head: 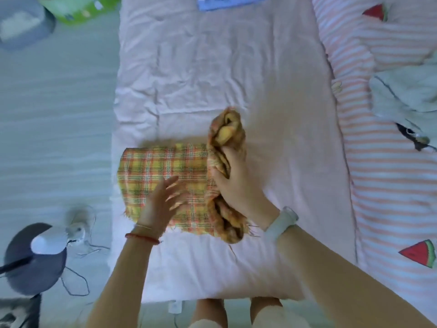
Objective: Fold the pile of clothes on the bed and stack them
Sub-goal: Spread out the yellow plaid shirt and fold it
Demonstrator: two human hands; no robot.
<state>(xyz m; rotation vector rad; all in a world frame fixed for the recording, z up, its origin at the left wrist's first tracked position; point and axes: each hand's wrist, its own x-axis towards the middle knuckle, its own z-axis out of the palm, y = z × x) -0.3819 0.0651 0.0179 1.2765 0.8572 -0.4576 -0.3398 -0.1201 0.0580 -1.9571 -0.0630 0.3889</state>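
Bare knees at the bottom edge, against the foot of the bed (212, 67). Right hand (233, 183), watch (282, 222) on the wrist, closed in a tight grip on a bunched fold of the plaid cloth (163, 171), lifted off the sheet at the cloth's right end. Left hand (160, 200), red cord at the wrist, fingers spread and loose, holding nothing, over the flat left part of the cloth; contact with it not clear. Cloth near the bed's left edge, flat part just left of the raised bunch. Blue folded stack (231, 2) at the far end of the bed, well apart. Grey garment (406, 93) on the striped quilt (390, 174) to the right. Fan (35, 256) on the floor to the left.
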